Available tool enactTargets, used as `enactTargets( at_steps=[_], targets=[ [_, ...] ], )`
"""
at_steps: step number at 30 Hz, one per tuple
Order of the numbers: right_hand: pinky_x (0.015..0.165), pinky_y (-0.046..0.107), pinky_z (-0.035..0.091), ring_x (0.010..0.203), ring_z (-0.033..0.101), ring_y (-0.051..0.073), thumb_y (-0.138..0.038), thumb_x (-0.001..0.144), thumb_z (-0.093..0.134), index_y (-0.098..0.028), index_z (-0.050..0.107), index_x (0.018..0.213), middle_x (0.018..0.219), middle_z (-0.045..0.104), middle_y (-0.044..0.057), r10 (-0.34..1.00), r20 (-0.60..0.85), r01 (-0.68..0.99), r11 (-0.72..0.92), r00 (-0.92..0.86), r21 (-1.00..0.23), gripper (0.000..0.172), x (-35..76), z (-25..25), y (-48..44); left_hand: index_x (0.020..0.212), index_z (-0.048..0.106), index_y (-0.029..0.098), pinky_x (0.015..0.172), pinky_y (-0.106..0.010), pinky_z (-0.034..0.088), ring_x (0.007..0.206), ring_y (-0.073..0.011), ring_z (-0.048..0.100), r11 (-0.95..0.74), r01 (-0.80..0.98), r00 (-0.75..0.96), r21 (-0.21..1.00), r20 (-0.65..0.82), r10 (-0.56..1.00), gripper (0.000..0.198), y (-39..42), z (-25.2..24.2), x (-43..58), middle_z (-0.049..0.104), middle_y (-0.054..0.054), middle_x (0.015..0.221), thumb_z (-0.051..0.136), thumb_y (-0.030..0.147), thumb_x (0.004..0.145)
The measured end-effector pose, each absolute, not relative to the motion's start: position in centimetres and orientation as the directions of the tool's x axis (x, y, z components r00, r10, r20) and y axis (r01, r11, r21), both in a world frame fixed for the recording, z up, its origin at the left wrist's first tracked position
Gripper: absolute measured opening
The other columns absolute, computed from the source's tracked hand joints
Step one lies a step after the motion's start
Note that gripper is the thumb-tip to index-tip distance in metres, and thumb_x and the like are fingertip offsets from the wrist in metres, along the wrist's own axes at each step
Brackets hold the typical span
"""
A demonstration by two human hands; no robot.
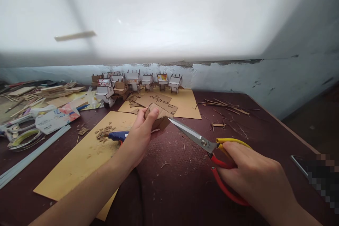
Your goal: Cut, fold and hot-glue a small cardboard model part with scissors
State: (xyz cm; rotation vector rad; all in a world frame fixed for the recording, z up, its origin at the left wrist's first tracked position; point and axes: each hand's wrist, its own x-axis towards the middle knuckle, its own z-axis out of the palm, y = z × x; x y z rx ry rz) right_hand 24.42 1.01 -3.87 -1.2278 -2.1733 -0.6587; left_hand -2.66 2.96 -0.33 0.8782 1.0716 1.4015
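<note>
In the middle of the head view, my left hand (143, 130) grips a small folded piece of brown cardboard (161, 123), thumb on top. My right hand (256, 173) is wrapped around the handles of a pair of scissors (194, 136), one yellow and one red. The blades look closed or nearly so, and their tip meets the right edge of the cardboard piece. Partly behind my left wrist lies a blue hot glue gun (118, 136), next to a pile of small cardboard triangles (104, 132).
Several small cardboard chair-like models (132, 79) stand along the wall. Yellow boards (71, 162) lie on the dark red table (185, 190). Tape rolls (25, 139), glue sticks (37, 155) and wood strips are at left; thin cardboard strips (225, 105) and a phone-like object (300, 164) at right.
</note>
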Motion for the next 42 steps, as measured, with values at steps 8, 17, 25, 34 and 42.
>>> enactTargets(
  at_steps=[8, 17, 25, 34, 42],
  targets=[
    [0.053, 0.031, 0.039, 0.065, 0.073, 0.024, -0.019, 0.082, 0.052, -0.02, 0.063, 0.084, 0.077, 0.075, 0.005, 0.59, 0.669, 0.871, 0.452, -0.452, 0.19, 0.012, 24.5, -3.9, 1.1, 0.112, 0.048, 0.022, 0.088, -0.04, 0.06, 0.106, -0.0244, 0.068, 0.042, -0.233, -0.135, 0.971, -0.075, 0.988, 0.054, 3.2, -0.6, -2.8, 0.066, -0.01, 0.115, 0.072, 0.062, 0.085],
    [0.05, 0.03, 0.031, 0.056, 0.065, 0.019, -0.02, 0.089, 0.048, -0.022, 0.059, 0.078, 0.068, 0.069, 0.002, 0.605, 0.669, 0.878, 0.451, -0.432, 0.159, 0.016, 24.4, -3.8, 1.1, 0.109, 0.05, 0.021, 0.084, -0.037, 0.058, 0.094, -0.0221, 0.07, 0.058, -0.188, -0.091, 0.98, -0.076, 0.993, 0.057, 3.1, -0.2, -3.1, 0.07, -0.011, 0.107, 0.075, 0.064, 0.081],
    [0.049, 0.03, 0.029, 0.049, 0.057, 0.017, -0.026, 0.095, 0.047, -0.023, 0.053, 0.07, 0.061, 0.062, 0.0, 0.625, 0.665, 0.895, 0.419, -0.409, 0.156, 0.026, 24.4, -4.3, 1.4, 0.105, 0.051, 0.021, 0.084, -0.038, 0.058, 0.092, -0.0215, 0.069, 0.089, -0.175, -0.064, 0.981, -0.101, 0.993, 0.054, 3.6, -0.8, -3.5, 0.069, -0.009, 0.104, 0.073, 0.065, 0.082],
    [0.049, 0.031, 0.032, 0.047, 0.056, 0.018, -0.026, 0.087, 0.049, -0.024, 0.06, 0.078, 0.065, 0.065, 0.001, 0.702, 0.621, 0.915, 0.399, -0.35, 0.064, 0.014, 24.8, -4.5, 1.6, 0.103, 0.055, 0.02, 0.084, -0.038, 0.061, 0.094, -0.022, 0.068, 0.12, -0.237, -0.061, 0.964, -0.138, 0.989, 0.049, 3.8, -0.7, -3.3, 0.067, -0.008, 0.102, 0.07, 0.063, 0.086],
    [0.055, 0.032, 0.045, 0.065, 0.067, 0.022, -0.047, 0.096, 0.055, -0.025, 0.057, 0.091, 0.086, 0.071, 0.004, 0.8, 0.508, 0.889, 0.438, -0.319, -0.131, 0.022, 25.2, -4.2, 2.6, 0.106, 0.054, 0.02, 0.082, -0.036, 0.06, 0.091, -0.0212, 0.068, 0.094, -0.223, -0.076, 0.97, -0.114, 0.991, 0.051, 3.9, -0.6, -3.4, 0.067, -0.008, 0.101, 0.07, 0.063, 0.086]
  ],
)
